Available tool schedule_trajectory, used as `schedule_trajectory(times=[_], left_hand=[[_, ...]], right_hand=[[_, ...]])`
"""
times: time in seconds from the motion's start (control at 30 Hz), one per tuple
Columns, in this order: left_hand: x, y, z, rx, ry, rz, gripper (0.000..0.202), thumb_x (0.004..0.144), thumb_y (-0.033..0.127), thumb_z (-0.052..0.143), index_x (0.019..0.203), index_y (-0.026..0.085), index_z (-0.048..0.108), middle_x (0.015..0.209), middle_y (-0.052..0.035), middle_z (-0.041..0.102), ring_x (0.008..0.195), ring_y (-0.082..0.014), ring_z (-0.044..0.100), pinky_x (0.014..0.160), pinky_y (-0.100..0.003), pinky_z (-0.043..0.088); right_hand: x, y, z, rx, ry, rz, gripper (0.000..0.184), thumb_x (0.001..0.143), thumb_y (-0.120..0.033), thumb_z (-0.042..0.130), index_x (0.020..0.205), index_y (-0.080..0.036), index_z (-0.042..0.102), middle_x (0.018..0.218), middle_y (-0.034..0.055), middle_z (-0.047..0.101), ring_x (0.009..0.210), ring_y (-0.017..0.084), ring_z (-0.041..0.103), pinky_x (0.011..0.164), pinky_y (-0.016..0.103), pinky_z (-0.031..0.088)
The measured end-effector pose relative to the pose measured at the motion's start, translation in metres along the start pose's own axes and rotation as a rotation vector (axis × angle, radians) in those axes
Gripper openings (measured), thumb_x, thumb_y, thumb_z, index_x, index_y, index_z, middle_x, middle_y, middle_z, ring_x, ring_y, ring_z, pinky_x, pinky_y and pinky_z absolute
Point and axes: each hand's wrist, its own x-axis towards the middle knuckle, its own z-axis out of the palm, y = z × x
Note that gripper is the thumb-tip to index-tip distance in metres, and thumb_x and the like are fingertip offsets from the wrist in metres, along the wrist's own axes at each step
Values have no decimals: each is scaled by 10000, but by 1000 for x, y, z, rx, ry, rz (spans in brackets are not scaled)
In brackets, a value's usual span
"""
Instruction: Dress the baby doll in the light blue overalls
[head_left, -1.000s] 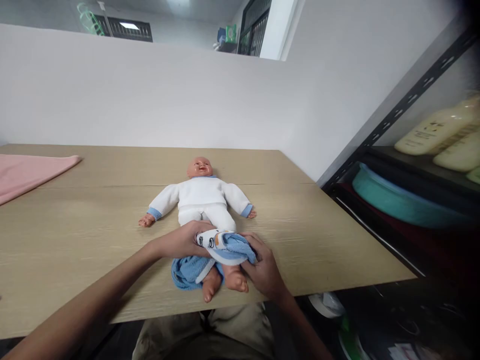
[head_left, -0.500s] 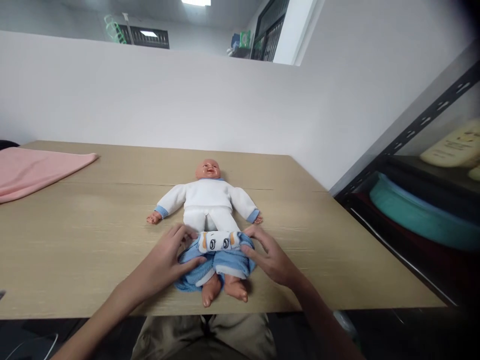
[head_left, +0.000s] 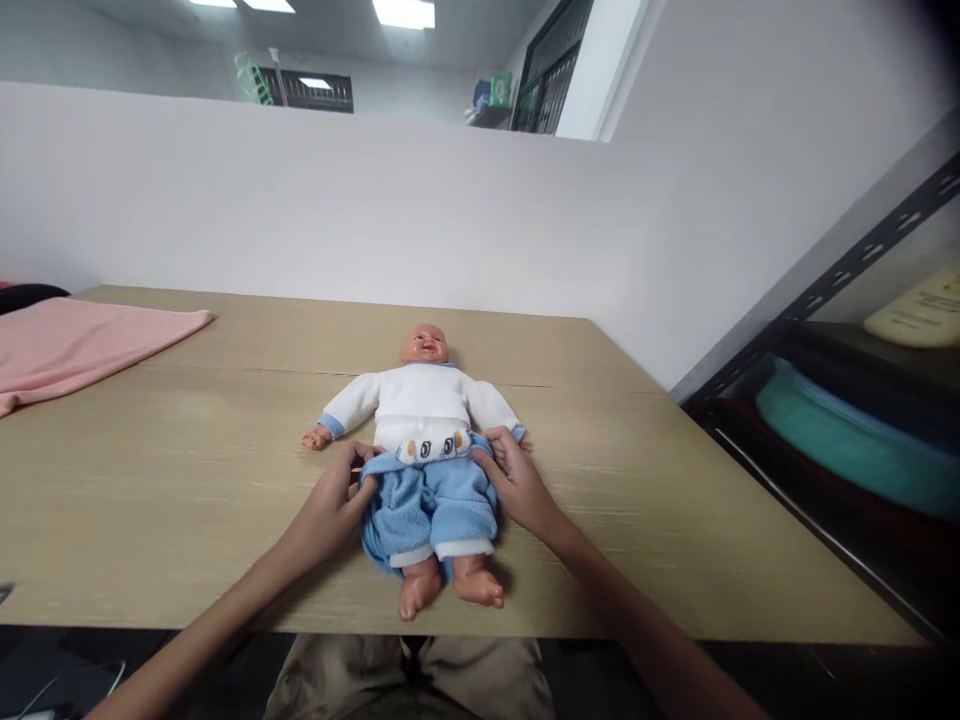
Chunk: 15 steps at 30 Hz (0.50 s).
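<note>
A baby doll [head_left: 424,392] lies on its back on the wooden table, head away from me, in a white long-sleeved top with blue cuffs. Blue terry pants [head_left: 463,500] with white leg cuffs cover its legs up to around the hips. A white patch with printed eyes shows folded at the waistband. My left hand [head_left: 334,500] pinches the pants' waist at the left side. At the right side, my right hand [head_left: 517,475] grips the waist edge, near the doll's cuffed wrist. Both bare feet stick out below the leg cuffs.
A pink cloth [head_left: 90,345] lies on the table's [head_left: 225,480] far left. A white wall stands behind. To the right, a dark metal shelf holds a teal basin [head_left: 847,440] and a pale yellow bottle [head_left: 922,310]. The table's front edge runs close to my lap.
Both hands have drawn the blue pants up the doll's legs, away from me. The waistband has moved from the thighs to near the bottom of the white top.
</note>
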Motion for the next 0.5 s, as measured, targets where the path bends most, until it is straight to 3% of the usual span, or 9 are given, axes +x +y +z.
schedule_trajectory(times=[0.1, 0.17, 0.23, 0.3, 0.37, 0.5], left_hand=[[25, -10, 5, -43, 15, -97, 323, 1042, 558, 629, 1137, 254, 576, 862, 13, 660, 766, -211, 642, 687, -313, 513], [40, -12, 7, -66, 0, -140, 384, 1016, 586, 644, 1182, 247, 574, 766, 47, 603, 665, -199, 568, 612, -296, 445], [50, -11, 8, -24, 42, -95, 346, 1012, 552, 660, 1151, 239, 610, 842, 14, 646, 746, -214, 609, 687, -321, 499], [56, -9, 8, 41, 127, 20, 283, 1004, 508, 687, 1082, 238, 655, 1043, -50, 706, 989, -257, 671, 902, -373, 562], [61, -10, 6, 39, 132, 72, 263, 1008, 502, 693, 1061, 246, 678, 1162, -71, 718, 1141, -280, 663, 1034, -395, 547], [85, -26, 6, -130, 93, -98, 372, 945, 604, 750, 1049, 262, 648, 1025, -39, 714, 986, -272, 659, 891, -374, 543]], right_hand=[[17, 1, 10, -36, 66, -4, 282, 1096, -572, 607, 1090, -291, 584, 769, -37, 590, 714, 225, 582, 693, 349, 490], [29, -2, 16, -22, 75, -1, 294, 1085, -586, 592, 1078, -293, 566, 731, -46, 583, 678, 224, 558, 652, 344, 465], [38, -8, 18, -44, 92, -21, 296, 1072, -583, 610, 1057, -290, 576, 745, -38, 589, 698, 228, 558, 678, 351, 472], [42, -13, 18, -126, 149, -82, 279, 1052, -555, 648, 1012, -281, 610, 833, 0, 631, 803, 245, 596, 790, 377, 502], [45, -13, 17, -161, 198, -108, 270, 1039, -539, 661, 989, -275, 630, 936, 35, 676, 913, 266, 630, 897, 405, 507], [64, -1, 23, -48, 213, 13, 362, 1011, -651, 636, 992, -294, 579, 807, -11, 614, 798, 256, 602, 805, 389, 501]])
